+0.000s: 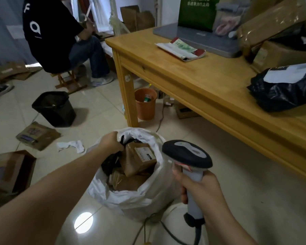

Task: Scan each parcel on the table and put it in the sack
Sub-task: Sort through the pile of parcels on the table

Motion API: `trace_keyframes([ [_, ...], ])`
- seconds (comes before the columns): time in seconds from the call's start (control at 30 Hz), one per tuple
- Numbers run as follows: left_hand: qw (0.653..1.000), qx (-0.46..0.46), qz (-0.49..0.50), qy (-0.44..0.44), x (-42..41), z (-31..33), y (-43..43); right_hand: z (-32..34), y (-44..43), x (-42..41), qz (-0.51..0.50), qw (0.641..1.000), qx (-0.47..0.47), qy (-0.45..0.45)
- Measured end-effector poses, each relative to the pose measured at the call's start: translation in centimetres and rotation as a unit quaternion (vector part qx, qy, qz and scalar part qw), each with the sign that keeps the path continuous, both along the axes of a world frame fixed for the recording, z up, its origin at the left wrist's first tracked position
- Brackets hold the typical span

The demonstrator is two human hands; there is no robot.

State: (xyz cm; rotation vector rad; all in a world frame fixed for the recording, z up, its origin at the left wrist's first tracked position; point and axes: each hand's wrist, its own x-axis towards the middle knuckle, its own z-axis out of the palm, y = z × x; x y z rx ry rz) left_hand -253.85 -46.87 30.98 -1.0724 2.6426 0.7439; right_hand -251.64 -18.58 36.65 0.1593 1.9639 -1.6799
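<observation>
A white sack (145,197) stands open on the floor below me, holding several brown parcels such as a labelled box (140,160) and a black bag. My left hand (110,143) reaches into the sack's mouth at its far rim, fingers curled on a black parcel (109,162) there. My right hand (201,190) grips the grey handle of a barcode scanner (187,154), whose black head sits just right of the sack. On the wooden table (193,82) at the right lies a black plastic parcel (283,89) with a white label. Brown boxes (272,25) are stacked behind it.
A person in a black shirt (48,32) sits on a stool at the back left. A black bin (55,108) and an orange bin (146,105) stand on the tiled floor. Flattened cartons (37,135) and an open box (11,172) lie at the left. The scanner cable (166,227) trails by my feet.
</observation>
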Motion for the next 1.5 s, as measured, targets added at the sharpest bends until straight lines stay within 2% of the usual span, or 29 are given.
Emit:
trace_keyframes([
  [0.1,0.996,0.038,0.004,0.080,-2.0,0.9,3.6,0.0,0.5,-0.4,-0.047,0.999,-0.009,0.012],
  [0.2,0.982,0.014,-0.027,0.187,-3.9,2.7,7.5,0.6,1.9,-0.4,-0.082,0.995,-0.039,0.029],
  [0.33,0.935,0.014,-0.111,0.337,-6.0,7.1,14.0,2.9,4.8,-0.4,-0.122,0.986,-0.088,0.071],
  [0.47,0.892,0.031,-0.215,0.395,-8.0,11.7,21.5,4.9,8.5,-0.6,-0.181,0.966,-0.143,0.117],
  [0.57,0.871,0.039,-0.254,0.419,-10.5,14.5,26.9,6.1,11.6,-0.8,-0.213,0.951,-0.162,0.154],
  [0.67,0.869,0.000,-0.279,0.408,-13.7,16.2,30.8,6.9,14.5,-1.0,-0.232,0.943,-0.160,0.177],
  [0.73,0.879,-0.039,-0.310,0.361,-15.7,16.7,32.9,7.2,16.2,-1.0,-0.246,0.938,-0.159,0.183],
  [0.83,0.899,-0.147,-0.313,0.268,-17.9,16.5,35.4,7.2,18.3,-1.3,-0.253,0.936,-0.167,0.177],
  [0.9,0.894,-0.206,-0.308,0.251,-19.0,16.3,36.4,7.0,19.4,-1.5,-0.257,0.935,-0.171,0.172],
  [1.0,0.858,-0.252,-0.345,0.286,-19.7,16.2,36.4,6.6,20.5,-1.7,-0.271,0.931,-0.179,0.164],
  [1.1,0.829,-0.228,-0.388,0.331,-19.0,15.9,34.8,6.5,21.0,-2.0,-0.275,0.931,-0.176,0.163],
  [1.13,0.806,-0.226,-0.421,0.350,-18.4,15.6,34.0,6.5,21.1,-2.0,-0.277,0.931,-0.177,0.161],
  [1.23,0.668,-0.252,-0.538,0.448,-16.3,14.4,31.9,6.8,20.9,-2.1,-0.275,0.932,-0.178,0.156],
  [1.27,0.631,-0.264,-0.565,0.461,-15.7,13.5,31.3,7.0,20.9,-2.1,-0.275,0.933,-0.172,0.159],
  [1.3,0.612,-0.263,-0.585,0.463,-15.1,12.6,30.9,7.1,20.8,-2.1,-0.274,0.934,-0.163,0.164],
  [1.5,0.656,-0.176,-0.605,0.417,-12.1,10.1,29.1,7.1,21.0,-2.8,-0.239,0.950,-0.119,0.160],
])
